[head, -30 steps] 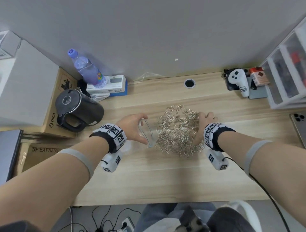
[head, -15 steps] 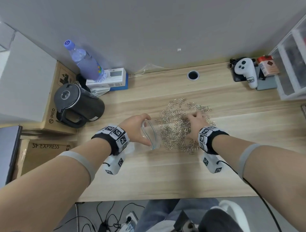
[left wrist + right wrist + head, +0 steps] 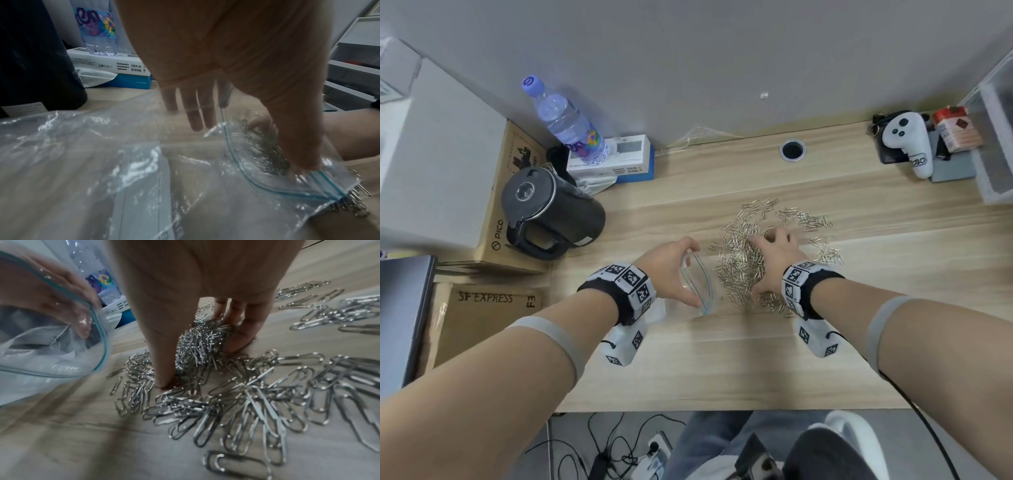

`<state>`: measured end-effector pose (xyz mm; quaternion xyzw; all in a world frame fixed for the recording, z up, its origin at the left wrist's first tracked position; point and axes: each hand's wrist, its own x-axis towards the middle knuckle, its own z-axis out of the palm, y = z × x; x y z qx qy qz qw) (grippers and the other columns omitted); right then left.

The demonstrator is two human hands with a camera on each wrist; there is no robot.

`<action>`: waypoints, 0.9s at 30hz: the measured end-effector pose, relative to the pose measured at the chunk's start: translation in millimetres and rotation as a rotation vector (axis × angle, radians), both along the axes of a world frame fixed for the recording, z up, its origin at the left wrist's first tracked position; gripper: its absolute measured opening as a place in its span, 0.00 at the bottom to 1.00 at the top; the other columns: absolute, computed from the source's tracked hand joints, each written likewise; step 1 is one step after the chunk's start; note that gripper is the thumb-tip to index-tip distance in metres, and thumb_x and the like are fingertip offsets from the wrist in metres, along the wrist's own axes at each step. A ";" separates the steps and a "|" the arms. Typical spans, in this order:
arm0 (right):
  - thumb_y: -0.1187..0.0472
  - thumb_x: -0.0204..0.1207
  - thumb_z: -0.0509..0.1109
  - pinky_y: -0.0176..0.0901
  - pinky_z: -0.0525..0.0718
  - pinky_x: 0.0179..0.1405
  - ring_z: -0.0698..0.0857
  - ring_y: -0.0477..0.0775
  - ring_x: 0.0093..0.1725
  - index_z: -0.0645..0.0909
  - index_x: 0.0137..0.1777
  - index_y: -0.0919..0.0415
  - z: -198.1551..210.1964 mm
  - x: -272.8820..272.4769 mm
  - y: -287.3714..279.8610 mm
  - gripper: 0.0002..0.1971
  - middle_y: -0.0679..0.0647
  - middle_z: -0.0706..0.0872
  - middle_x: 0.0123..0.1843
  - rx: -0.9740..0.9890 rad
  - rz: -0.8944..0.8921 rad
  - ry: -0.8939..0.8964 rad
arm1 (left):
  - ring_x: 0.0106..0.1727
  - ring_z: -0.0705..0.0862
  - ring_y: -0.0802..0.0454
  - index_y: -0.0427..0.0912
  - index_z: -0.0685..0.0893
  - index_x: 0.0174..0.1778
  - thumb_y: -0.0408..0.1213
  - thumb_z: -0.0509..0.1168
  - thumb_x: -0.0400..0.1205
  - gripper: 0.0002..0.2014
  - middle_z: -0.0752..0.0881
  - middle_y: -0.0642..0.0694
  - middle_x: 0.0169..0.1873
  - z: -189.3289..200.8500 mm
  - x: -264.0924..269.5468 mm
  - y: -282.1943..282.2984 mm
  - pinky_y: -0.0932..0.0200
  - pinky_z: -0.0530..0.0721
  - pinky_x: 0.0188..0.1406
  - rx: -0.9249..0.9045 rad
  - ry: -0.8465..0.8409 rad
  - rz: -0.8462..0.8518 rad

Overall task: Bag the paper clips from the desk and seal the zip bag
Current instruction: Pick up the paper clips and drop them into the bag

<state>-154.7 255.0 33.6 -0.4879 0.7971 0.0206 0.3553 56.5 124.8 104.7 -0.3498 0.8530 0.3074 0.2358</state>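
Observation:
A big heap of silver paper clips (image 3: pixel 746 263) lies spread on the wooden desk (image 3: pixel 722 359). My right hand (image 3: pixel 763 265) is dug into the middle of the heap. In the right wrist view its thumb and fingers (image 3: pixel 236 331) curl round a clump of clips (image 3: pixel 197 344). Just left of the heap, my left hand (image 3: pixel 671 274) holds a clear zip bag (image 3: pixel 698 284) with a teal zip strip (image 3: pixel 236 162). The mouth is spread wide and faces the clips. Its thumb presses the near zip corner, and the fingers (image 3: pixel 193 116) show through the plastic. I see no clips inside the bag (image 3: pixel 102 162).
A black kettle (image 3: pixel 551 212), a water bottle (image 3: pixel 565 123) and a white-and-blue box (image 3: pixel 619 157) stand at the back left, with cardboard boxes (image 3: pixel 493 212) beside them. A white controller (image 3: pixel 907 144) and clear drawers (image 3: pixel 996 130) sit at the back right. A cable hole (image 3: pixel 792 149) is behind the heap.
My right hand has moved left from the heap's right edge into its middle and has curled round a clump. The left hand still holds the bag mouth in the same place.

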 end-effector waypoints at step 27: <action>0.63 0.68 0.82 0.32 0.85 0.28 0.89 0.47 0.30 0.88 0.50 0.57 44.7 -17.2 -27.8 0.11 0.50 0.89 0.40 -0.115 -0.200 -0.487 | 0.52 0.80 0.53 0.52 0.70 0.75 0.55 0.88 0.60 0.50 0.81 0.54 0.56 5.2 -19.7 2.1 0.59 0.76 0.49 0.055 0.046 0.030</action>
